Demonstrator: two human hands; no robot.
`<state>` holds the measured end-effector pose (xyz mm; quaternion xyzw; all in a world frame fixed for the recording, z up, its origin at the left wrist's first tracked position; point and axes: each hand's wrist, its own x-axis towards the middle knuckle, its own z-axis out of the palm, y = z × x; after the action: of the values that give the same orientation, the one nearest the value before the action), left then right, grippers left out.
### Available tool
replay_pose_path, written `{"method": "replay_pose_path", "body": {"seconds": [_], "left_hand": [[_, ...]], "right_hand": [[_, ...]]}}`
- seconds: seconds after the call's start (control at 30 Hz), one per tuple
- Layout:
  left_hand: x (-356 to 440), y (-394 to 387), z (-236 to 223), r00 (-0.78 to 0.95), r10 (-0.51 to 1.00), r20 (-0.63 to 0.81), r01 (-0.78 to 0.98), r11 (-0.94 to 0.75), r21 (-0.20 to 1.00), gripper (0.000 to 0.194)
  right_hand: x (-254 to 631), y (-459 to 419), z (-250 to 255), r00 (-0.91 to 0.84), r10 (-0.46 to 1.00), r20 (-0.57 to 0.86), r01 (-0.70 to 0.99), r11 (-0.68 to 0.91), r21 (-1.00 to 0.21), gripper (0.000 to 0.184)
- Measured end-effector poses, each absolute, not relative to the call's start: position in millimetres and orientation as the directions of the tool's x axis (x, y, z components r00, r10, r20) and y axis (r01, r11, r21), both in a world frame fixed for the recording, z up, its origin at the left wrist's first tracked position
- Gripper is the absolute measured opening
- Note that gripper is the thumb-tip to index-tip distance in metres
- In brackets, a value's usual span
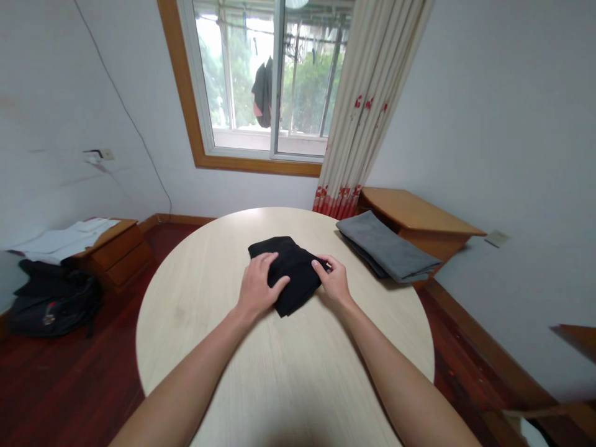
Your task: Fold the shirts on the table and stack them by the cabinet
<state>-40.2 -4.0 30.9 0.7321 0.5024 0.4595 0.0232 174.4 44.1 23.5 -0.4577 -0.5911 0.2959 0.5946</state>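
Note:
A black piece of folded cloth (298,273), perhaps a garment, lies on the pale round table (195,310) in front of me. My left hand (261,282) rests on its left side, fingers spread and laid over the fabric. At the right edge, my right hand (333,276) pinches the cloth between thumb and fingers. Folded grey cloth (391,245) with a darker layer beneath it sits near the table's right rim, apart from both hands.
Behind the table on the right stands a wooden cabinet (414,211), beside a long curtain (363,112). To the left, papers (69,239) cover a small wooden drawer unit (121,254), with a black bag (56,304) on the floor. A window (274,81) is ahead.

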Motion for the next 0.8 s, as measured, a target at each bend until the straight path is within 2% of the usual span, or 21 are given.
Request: {"method": "replay_pose_path", "body": {"seconds": [0.07,0.13,0.2,0.3,0.37,0.47,0.6,0.7,0.8], "left_hand": [[-27,-17,33,0.205,0.770,0.604,0.693,-0.550,0.466,0.068],[-17,-23,31,0.265,0.792,0.550,0.691,-0.553,0.465,0.083],[-14,-24,27,0.266,0.812,0.520,0.697,-0.535,0.478,0.093],[-20,-19,24,0.222,0.822,0.525,0.675,-0.518,0.525,0.097],[-25,-15,24,0.204,0.826,0.525,0.655,-0.514,0.554,0.092],[-30,-12,25,0.220,0.832,0.509,0.649,-0.514,0.561,0.074],[-31,-9,24,0.254,0.824,0.506,0.647,-0.534,0.545,0.047],[-33,-7,22,0.259,0.837,0.483,0.649,-0.521,0.555,0.038],[-37,-4,24,0.236,0.846,0.478,0.652,-0.502,0.568,0.029]], "right_hand": [[171,43,23,0.076,0.910,0.408,0.099,0.400,-0.911,0.043],[168,40,23,-0.012,0.919,0.394,0.009,0.394,-0.919,0.045],[165,35,23,-0.135,0.916,0.377,-0.038,0.375,-0.926,0.045],[159,29,21,-0.341,0.876,0.342,-0.032,0.353,-0.935,0.044],[155,27,19,-0.425,0.838,0.341,-0.020,0.368,-0.930,0.047],[151,26,15,-0.423,0.823,0.380,0.034,0.434,-0.900,0.049],[149,25,12,-0.399,0.822,0.406,0.133,0.490,-0.861,0.035],[150,25,14,-0.386,0.813,0.436,0.182,0.531,-0.828,0.021],[153,26,18,-0.324,0.808,0.492,0.230,0.571,-0.788,0.016]]}}
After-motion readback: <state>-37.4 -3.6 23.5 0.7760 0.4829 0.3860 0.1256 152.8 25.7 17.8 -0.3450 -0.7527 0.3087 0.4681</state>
